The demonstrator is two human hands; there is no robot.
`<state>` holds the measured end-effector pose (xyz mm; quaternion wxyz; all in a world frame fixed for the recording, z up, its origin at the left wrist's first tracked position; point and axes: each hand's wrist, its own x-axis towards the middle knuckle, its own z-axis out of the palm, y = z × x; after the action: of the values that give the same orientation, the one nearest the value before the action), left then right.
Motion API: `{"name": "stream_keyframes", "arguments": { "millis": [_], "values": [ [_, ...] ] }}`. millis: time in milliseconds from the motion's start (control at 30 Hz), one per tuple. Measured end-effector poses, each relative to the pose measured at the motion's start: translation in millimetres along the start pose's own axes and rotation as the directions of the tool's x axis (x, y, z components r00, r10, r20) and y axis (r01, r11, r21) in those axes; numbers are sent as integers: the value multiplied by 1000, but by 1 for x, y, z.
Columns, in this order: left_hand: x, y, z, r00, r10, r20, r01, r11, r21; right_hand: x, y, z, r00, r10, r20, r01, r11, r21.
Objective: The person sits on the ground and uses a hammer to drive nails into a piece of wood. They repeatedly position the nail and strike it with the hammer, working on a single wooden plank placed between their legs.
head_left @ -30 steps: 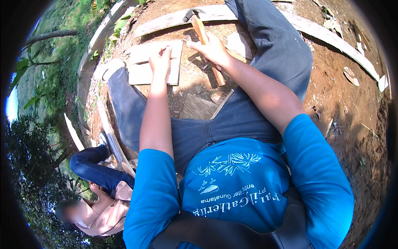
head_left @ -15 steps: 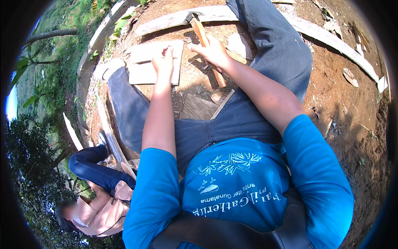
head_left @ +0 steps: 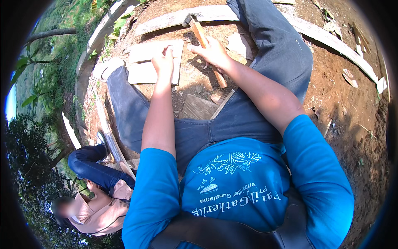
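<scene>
Holding a hammer [head_left: 206,43] over a board [head_left: 143,62].
Right hand [head_left: 213,53] gripped the stiff wooden handle mid-way; left hand [head_left: 163,62] pressed flat on the light board.

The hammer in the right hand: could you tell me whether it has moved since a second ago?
No. The hammer lies as before against the long plank.

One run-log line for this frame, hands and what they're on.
left hand: pressing on pale flat wooden board on the dirt | right hand: gripping wooden-handled hammer, head up | seated person at lower left
</scene>
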<state>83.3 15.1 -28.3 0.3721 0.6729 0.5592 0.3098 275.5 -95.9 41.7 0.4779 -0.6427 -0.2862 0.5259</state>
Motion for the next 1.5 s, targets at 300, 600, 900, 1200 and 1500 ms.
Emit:
{"name": "stream_keyframes", "arguments": {
  "millis": [300,600,900,1200,1500],
  "values": [
    [-8,8,1,997,-71,13,72,994,-86,-15,-17,-8,964,-147,221,241,834,-497],
    [-25,50,-2,995,-95,-27,86,972,-218,-30,-62,11,897,-305,319,415,828,-378],
    [-29,40,2,992,-114,-63,102,981,-167,-37,-102,26,870,-412,269,491,772,-404],
    [-15,23,7,990,-129,-65,80,864,-497,-32,-64,9,930,-181,321,352,691,-631],
    [-21,32,10,993,-114,-30,100,952,-290,-29,-41,9,921,-297,253,389,753,-531]
  ]
}}
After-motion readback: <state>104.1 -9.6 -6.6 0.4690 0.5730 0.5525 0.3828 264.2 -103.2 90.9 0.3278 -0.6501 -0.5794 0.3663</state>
